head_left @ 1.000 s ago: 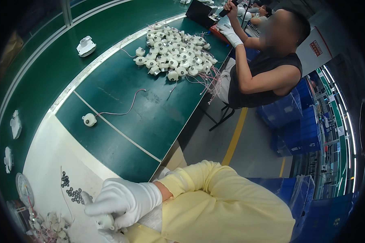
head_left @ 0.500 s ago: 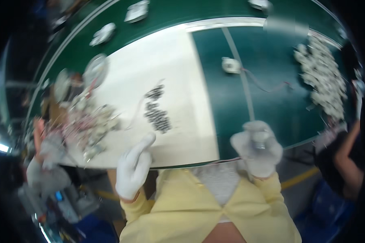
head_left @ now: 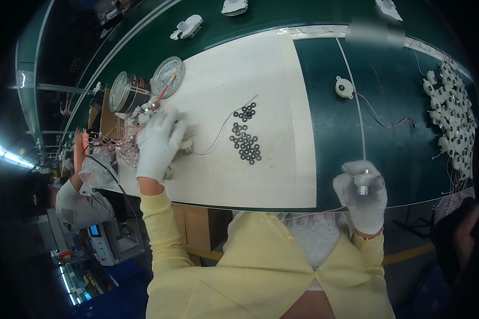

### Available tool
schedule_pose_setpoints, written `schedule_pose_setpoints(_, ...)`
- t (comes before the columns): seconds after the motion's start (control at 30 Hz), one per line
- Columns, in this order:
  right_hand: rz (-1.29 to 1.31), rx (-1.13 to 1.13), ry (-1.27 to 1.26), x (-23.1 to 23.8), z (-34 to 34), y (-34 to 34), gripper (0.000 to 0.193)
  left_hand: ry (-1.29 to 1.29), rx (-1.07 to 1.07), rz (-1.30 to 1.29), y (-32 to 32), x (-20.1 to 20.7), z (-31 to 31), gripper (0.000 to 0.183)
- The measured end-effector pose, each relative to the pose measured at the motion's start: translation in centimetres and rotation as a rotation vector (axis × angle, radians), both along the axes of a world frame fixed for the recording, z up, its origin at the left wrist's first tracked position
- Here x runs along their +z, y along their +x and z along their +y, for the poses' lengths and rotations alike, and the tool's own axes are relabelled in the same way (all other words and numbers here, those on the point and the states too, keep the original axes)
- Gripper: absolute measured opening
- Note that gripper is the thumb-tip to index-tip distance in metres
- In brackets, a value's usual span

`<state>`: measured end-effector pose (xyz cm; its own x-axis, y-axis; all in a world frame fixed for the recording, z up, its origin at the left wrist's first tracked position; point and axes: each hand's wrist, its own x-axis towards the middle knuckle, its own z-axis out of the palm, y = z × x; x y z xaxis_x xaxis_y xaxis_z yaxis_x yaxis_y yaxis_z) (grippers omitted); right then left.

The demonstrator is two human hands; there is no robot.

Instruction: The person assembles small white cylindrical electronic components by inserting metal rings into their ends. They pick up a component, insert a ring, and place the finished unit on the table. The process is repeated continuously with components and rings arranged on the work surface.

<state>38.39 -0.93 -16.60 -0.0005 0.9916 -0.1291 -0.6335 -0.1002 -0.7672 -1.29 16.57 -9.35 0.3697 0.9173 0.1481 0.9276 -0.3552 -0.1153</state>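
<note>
My right hand [head_left: 370, 204], in a white glove, is closed round a small white motor-like part [head_left: 363, 181] with a metal cylinder, over the green mat's near edge. A thin reddish lead runs left from it. My left hand [head_left: 162, 141], also gloved, reaches palm down over the tangle of wired white parts [head_left: 127, 146] at the left. Its thumb stands off from the fingers, and the fingertips partly hide what is below. Just beyond them a red stick [head_left: 159, 101] leans on a round lid [head_left: 168, 80]. Small black rings [head_left: 245, 143] lie in a loose group on the white sheet [head_left: 282, 175].
An open tin [head_left: 123, 93] lies near the lid. On the green mat [head_left: 330, 138] rests one wired white part [head_left: 344, 87]; a large heap [head_left: 452, 117] covers its right side. White pieces [head_left: 189, 25] sit on the far green strip. Another person [head_left: 82, 199] is at left.
My left hand has moved from the near table edge up and left to the wired parts. The right hand still holds its part. The whole view has shifted, moving the table rightward in it.
</note>
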Motion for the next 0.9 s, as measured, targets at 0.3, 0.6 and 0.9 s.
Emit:
schedule_pose_setpoints(0.3, 0.055, 0.092, 0.063, -0.3, -0.1, 0.5, 0.076, 0.086, 0.219, -0.113, -0.2, 1.3, 3.5, 0.035)
schedule_pose_setpoints(0.6, 0.039, 0.158, 0.01, 0.3, -0.3, 0.7, 0.071, -0.079, 0.448, 0.414, -4.5, -0.8, 12.8, 0.028)
schedule_pose_setpoints(0.9, -0.01, 0.175, 0.031, 1.0, -0.2, 0.6, 0.071, 0.035, 0.43, 0.279, -5.6, 2.5, 15.3, 0.03)
